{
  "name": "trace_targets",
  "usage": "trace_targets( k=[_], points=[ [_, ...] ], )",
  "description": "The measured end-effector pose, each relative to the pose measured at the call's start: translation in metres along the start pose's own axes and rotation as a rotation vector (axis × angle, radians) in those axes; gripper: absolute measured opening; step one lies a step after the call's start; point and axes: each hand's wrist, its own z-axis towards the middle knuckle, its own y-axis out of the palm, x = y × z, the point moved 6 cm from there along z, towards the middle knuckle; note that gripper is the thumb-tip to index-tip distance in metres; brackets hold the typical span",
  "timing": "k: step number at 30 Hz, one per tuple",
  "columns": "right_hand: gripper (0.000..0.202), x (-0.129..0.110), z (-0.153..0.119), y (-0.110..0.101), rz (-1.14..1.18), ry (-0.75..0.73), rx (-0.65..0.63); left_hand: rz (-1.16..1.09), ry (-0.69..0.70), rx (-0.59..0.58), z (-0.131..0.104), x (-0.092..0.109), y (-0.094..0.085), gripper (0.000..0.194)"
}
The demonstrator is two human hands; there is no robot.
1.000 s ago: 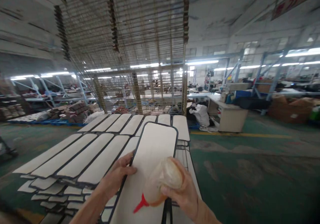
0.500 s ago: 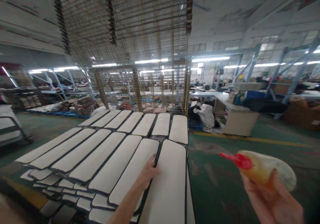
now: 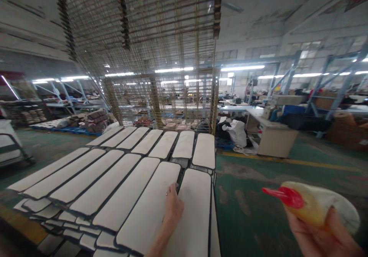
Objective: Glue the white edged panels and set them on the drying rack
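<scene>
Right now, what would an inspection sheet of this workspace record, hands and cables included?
Surface: covered by layered, white, rounded panels with dark edges.
Work items: panels in two rows; translucent, yellowish squeeze bottle with red nozzle.
Clutter: crumpled white sack beside beige desk.
Left hand: at the gap between two front panels.
Right hand: holding the squeeze bottle.
Cables: nothing seen.
Surroundings: raised wire racks, green floor.

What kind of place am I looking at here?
Probably a workshop or factory floor: rows of dark-edged pale panels lie before a tall wire rack, a hand holds a red-tipped bottle, and cluttered worktables stand under strip lights.
</scene>
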Motion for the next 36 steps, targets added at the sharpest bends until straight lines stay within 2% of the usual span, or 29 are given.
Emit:
trace_targets(
  k=[3, 6, 10, 13, 19, 22, 25, 27, 28, 31, 33, 36],
  points=[
    [0.034, 0.006, -0.009, 0.008, 0.032, 0.129, 0.156, 0.148, 0.024, 0.003, -0.010, 0.002, 0.000, 0.043],
    [0.033, 0.008, -0.012, 0.012, 0.035, 0.182, 0.163, 0.234, 0.077, 0.010, -0.021, 0.007, 0.000, 0.040],
    [0.032, 0.006, -0.011, 0.005, 0.017, 0.171, 0.143, 0.417, 0.140, 0.015, -0.031, 0.016, 0.003, 0.045],
    [0.032, 0.006, -0.015, 0.009, -0.015, 0.203, 0.134, 0.510, 0.142, -0.009, -0.033, 0.021, 0.005, 0.049],
    [0.027, 0.004, -0.035, 0.031, 0.073, 0.281, 0.295, 0.507, 0.127, -0.064, -0.030, 0.016, 0.000, 0.063],
    [0.026, 0.004, -0.030, 0.033, 0.073, 0.239, 0.264, 0.465, 0.220, -0.083, -0.019, 0.005, 0.005, 0.059],
    [0.023, 0.009, -0.013, 0.028, 0.109, 0.193, 0.226, 0.339, 0.373, -0.011, -0.001, 0.003, 0.006, 0.052],
    [0.022, 0.009, 0.004, 0.026, 0.150, 0.134, 0.188, 0.224, 0.439, 0.103, 0.015, 0.013, -0.008, 0.048],
    [0.021, 0.009, 0.013, 0.027, 0.166, 0.116, 0.172, 0.162, 0.466, 0.176, 0.023, 0.022, -0.021, 0.047],
    [0.020, 0.009, 0.044, 0.030, 0.226, 0.132, 0.192, -0.028, 0.548, 0.370, 0.045, 0.064, -0.072, 0.046],
    [0.024, 0.007, 0.070, 0.032, 0.251, 0.146, 0.191, -0.169, 0.540, 0.400, 0.063, 0.097, -0.104, 0.048],
    [0.024, 0.002, 0.123, 0.031, 0.247, 0.148, 0.129, -0.323, 0.536, 0.398, 0.091, 0.159, -0.134, 0.049]
  ],
)
